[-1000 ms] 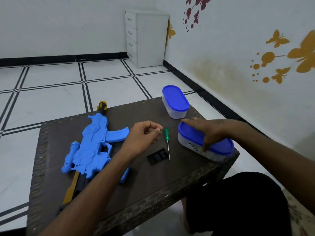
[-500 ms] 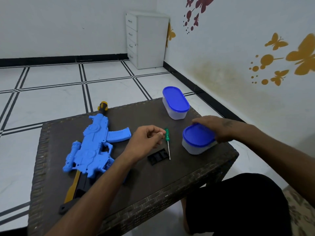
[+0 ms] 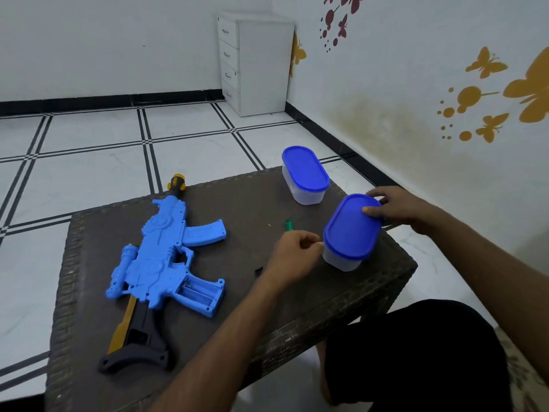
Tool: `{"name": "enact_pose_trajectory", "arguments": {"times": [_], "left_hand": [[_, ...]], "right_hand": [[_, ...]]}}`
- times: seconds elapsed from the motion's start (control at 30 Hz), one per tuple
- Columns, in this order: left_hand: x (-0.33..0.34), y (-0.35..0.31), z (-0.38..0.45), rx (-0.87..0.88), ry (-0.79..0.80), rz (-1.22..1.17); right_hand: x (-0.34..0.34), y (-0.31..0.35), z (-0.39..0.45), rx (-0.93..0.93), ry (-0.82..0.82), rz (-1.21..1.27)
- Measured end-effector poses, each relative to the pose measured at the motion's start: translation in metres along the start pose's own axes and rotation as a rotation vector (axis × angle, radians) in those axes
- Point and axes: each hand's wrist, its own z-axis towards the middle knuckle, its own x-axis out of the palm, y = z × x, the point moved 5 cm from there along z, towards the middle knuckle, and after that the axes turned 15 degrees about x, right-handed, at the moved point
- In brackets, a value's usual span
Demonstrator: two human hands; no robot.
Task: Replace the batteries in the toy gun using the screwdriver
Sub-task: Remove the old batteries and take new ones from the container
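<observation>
While the toy gun (image 3: 162,257) lies flat across the left half of the dark woven table (image 3: 237,292), both hands work at the right side of the frame, well apart from it. The gun's blue body points its yellow-tipped muzzle toward the upper middle, its black and yellow stock reaches toward the lower left, and the battery compartment (image 3: 197,294) in its grip stands uncovered, facing up.

The right hand (image 3: 392,206) holds the far end of the nearer blue-lidded container (image 3: 350,230) at centre right, thumb on the lid and fingers curled over the rim. The left hand (image 3: 292,255) sits just beside that container's near end, fingers curled with fingertips bunched against the thumb; whether they pinch something small I cannot tell. Just above this hand the green handle of the screwdriver (image 3: 287,225) shows on the table, its shaft hidden behind the knuckles. A tiny pale speck, perhaps a screw (image 3: 269,225), lies left of the handle. A dark flat piece (image 3: 259,270) peeks out at the left hand's lower edge.

A second blue-lidded container (image 3: 306,176) stands at the table's far edge, above both hands. A white drawer cabinet (image 3: 255,63) fills the room's corner at upper centre.
</observation>
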Motion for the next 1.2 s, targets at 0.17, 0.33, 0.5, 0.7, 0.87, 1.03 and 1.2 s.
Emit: {"name": "enact_pose_trajectory", "arguments": {"times": [0.17,0.33,0.5,0.7,0.87,1.03,1.2], "left_hand": [[0.009,0.002,0.003,-0.094,-0.046,-0.057],[0.011,0.001,0.007,-0.092,-0.06,-0.036],[0.024,-0.006,0.017,-0.044,-0.048,-0.072],[0.032,-0.001,0.027,-0.087,-0.016,-0.08],[0.03,-0.001,0.026,-0.112,-0.039,-0.078],[0.03,0.0,0.024,-0.114,-0.07,-0.068],[0.032,-0.001,0.022,-0.1,-0.101,-0.014]], "right_hand": [[0.009,0.022,0.001,-0.119,0.165,0.052],[0.011,0.034,0.004,-0.06,0.193,-0.028],[0.013,0.039,0.008,0.006,0.137,-0.168],[0.019,0.051,-0.005,-0.112,-0.15,-0.448],[0.018,0.062,-0.017,-0.185,-0.212,-0.512],[0.019,0.064,-0.024,-0.197,-0.21,-0.411],[0.011,0.058,-0.027,-0.163,-0.207,-0.305]]}}
